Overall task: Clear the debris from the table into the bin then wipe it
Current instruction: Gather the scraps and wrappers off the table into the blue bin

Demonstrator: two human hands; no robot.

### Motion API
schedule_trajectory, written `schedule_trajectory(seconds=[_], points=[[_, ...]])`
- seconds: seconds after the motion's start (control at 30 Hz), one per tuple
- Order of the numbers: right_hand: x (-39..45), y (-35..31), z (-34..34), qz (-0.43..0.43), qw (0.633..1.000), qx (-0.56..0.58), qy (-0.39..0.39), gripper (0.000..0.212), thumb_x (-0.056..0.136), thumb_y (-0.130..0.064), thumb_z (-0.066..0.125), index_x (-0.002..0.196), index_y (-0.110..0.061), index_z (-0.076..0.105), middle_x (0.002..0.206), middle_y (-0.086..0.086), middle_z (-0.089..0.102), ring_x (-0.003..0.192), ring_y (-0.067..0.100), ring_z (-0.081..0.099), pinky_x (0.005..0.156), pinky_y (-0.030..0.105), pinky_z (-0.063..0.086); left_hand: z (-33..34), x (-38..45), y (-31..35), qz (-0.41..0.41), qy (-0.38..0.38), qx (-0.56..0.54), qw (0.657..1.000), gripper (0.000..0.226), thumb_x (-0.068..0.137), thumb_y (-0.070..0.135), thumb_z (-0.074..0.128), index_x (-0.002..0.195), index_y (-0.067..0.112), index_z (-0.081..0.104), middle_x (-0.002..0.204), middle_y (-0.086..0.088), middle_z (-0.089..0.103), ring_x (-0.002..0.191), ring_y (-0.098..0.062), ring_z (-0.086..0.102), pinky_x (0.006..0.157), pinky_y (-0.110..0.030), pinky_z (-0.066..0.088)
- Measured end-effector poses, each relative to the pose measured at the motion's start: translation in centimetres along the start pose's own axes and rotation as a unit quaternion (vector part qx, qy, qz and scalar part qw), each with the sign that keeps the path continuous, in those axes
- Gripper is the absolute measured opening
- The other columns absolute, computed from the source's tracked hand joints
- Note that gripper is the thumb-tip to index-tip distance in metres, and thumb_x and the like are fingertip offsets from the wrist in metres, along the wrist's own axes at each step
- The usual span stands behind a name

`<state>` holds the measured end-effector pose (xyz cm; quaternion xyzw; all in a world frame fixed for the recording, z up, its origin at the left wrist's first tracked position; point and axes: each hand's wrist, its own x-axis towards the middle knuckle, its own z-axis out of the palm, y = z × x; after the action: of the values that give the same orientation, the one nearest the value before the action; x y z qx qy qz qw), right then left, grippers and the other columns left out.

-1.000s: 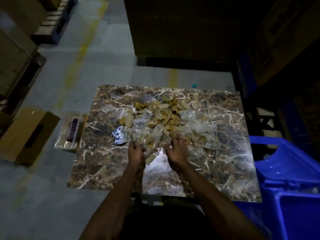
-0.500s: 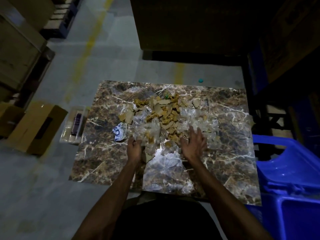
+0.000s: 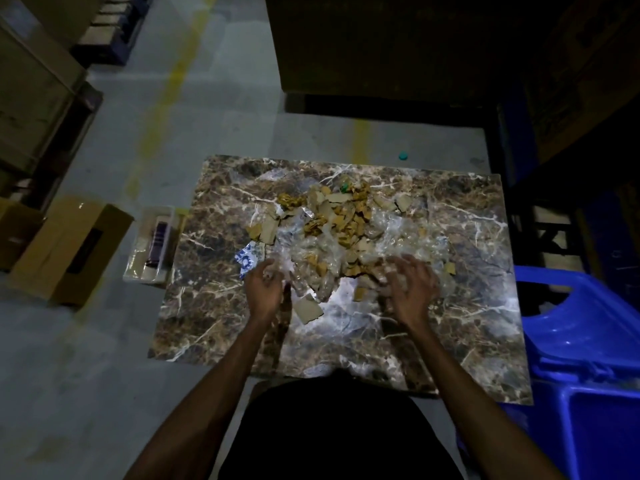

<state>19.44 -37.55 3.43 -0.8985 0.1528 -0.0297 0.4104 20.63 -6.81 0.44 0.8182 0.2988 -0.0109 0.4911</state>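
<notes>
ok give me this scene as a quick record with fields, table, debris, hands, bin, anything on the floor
table: marble-patterned top, dimly lit
debris: pile of cardboard scraps mixed with clear plastic wrap, mid-table; a blue-and-white wrapper at its left edge
left hand: at the pile's near left edge, fingers curled into plastic
right hand: spread over the pile's near right side; blurred
bin: blue plastic bin right of the table
floor: cardboard box and a clear tray left of the table; a small green cap beyond it

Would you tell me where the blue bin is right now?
In the head view the blue bin stands on the floor at the person's right, against the marble table's right edge.
</notes>
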Motion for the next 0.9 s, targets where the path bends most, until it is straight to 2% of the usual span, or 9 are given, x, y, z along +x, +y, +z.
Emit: schedule_trajectory(seconds=[0.1, 0.23, 0.33, 0.4, 0.47, 0.53, 0.67, 0.8, 0.9], points=[[1.0, 1.6, -0.1, 0.028, 0.997, 0.069, -0.020, 0.052, 0.097, -0.067, 0.045, 0.124, -0.030, 0.071, 0.142, 0.000, 0.058, 0.135, 0.027, 0.048, 0.111, 0.062, 0.038, -1.7, 2.1, -0.4, -0.057, 0.016, -0.003, 0.998, 0.040, 0.090, 0.022, 0.074, 0.129, 0.016, 0.066, 0.125, -0.011, 0.068, 0.102, -0.033, 0.069, 0.089, -0.049, 0.059], [0.5, 0.7, 2.2, -0.018, 0.989, 0.110, -0.101, 0.030, 0.104, -0.040, 0.053, 0.129, -0.029, 0.066, 0.142, 0.002, 0.058, 0.130, 0.020, 0.053, 0.107, 0.061, 0.046, -1.0, 3.3, 0.2, -0.079, -0.011, 0.005, 0.997, 0.051, 0.090, 0.021, 0.073, 0.137, 0.007, 0.060, 0.136, -0.017, 0.061, 0.122, -0.034, 0.059, 0.104, -0.043, 0.050], [0.1, 1.1, 4.0, -0.054, 0.981, 0.083, -0.165, 0.035, 0.103, -0.047, 0.048, 0.135, -0.046, 0.061, 0.151, -0.004, 0.055, 0.146, 0.021, 0.043, 0.114, 0.069, 0.036, 0.4, 3.3, -0.1, -0.055, -0.018, 0.032, 0.998, 0.064, 0.081, 0.045, 0.067, 0.136, 0.013, 0.059, 0.130, -0.019, 0.062, 0.120, -0.041, 0.058, 0.104, -0.053, 0.048], [0.0, 0.4, 3.7, -0.040, 0.986, 0.022, -0.160, 0.036, 0.096, -0.052, 0.048, 0.130, -0.060, 0.058, 0.152, -0.013, 0.052, 0.155, 0.021, 0.027, 0.116, 0.075, 0.022, 0.4, 3.2, 0.0, -0.028, 0.025, 0.097, 0.995, 0.062, 0.083, 0.040, 0.069, 0.138, 0.013, 0.058, 0.142, -0.020, 0.052, 0.138, -0.043, 0.041, 0.117, -0.056, 0.032], [-0.6, -1.1, 2.0, -0.047, 0.992, -0.022, -0.118, 0.036, 0.093, -0.056, 0.051, 0.127, -0.054, 0.063, 0.139, -0.023, 0.055, 0.154, 0.018, 0.024, 0.118, 0.076, 0.014, -0.3, 3.4, 0.0, -0.009, 0.059, 0.183, 0.981, 0.067, 0.089, 0.035, 0.072, 0.148, 0.014, 0.050, 0.157, -0.023, 0.037, 0.151, -0.043, 0.021, 0.123, -0.058, 0.013], [-1.3, -2.1, 0.2, -0.044, 0.995, -0.050, -0.072, 0.040, 0.091, -0.053, 0.055, 0.128, -0.045, 0.068, 0.135, -0.027, 0.055, 0.154, 0.017, 0.024, 0.119, 0.071, 0.007, -1.2, 3.9, -0.2, -0.042, 0.041, 0.201, 0.978, 0.077, 0.093, 0.043, 0.070, 0.157, 0.017, 0.037, 0.165, -0.023, 0.023, 0.154, -0.044, 0.011, 0.123, -0.056, 0.006], [-1.2, 0.4, -0.9, 0.002, 0.993, -0.115, -0.028, 0.062, 0.093, -0.058, 0.052, 0.152, -0.037, 0.047, 0.161, -0.007, 0.042, 0.155, 0.029, 0.021, 0.122, 0.065, 0.017, -1.3, 5.0, -2.3, -0.060, -0.055, 0.147, 0.986, 0.080, 0.097, 0.047, 0.066, 0.161, 0.015, 0.030, 0.168, -0.020, 0.014, 0.156, -0.039, 0.013, 0.124, -0.049, 0.019], [-0.9, 3.2, 1.7, 0.141, 0.980, -0.094, -0.099, 0.084, 0.097, -0.070, 0.038, 0.165, -0.031, 0.010, 0.174, 0.006, 0.001, 0.159, 0.033, -0.005, 0.125, 0.064, -0.005, 0.5, 2.7, -2.0, -0.008, -0.072, 0.191, 0.979, 0.068, 0.100, 0.044, 0.061, 0.156, 0.012, 0.039, 0.162, -0.018, 0.030, 0.150, -0.038, 0.026, 0.119, -0.046, 0.027], [-1.1, 2.8, 4.2, 0.177, 0.974, -0.074, -0.121, 0.083, 0.099, -0.072, 0.030, 0.165, -0.032, -0.001, 0.173, 0.006, -0.007, 0.159, 0.031, -0.009, 0.124, 0.062, -0.011, 2.3, 0.8, -0.7, -0.010, -0.093, 0.173, 0.980, 0.064, 0.101, 0.042, 0.058, 0.156, 0.015, 0.039, 0.162, -0.013, 0.031, 0.149, -0.034, 0.026, 0.116, -0.044, 0.028]])
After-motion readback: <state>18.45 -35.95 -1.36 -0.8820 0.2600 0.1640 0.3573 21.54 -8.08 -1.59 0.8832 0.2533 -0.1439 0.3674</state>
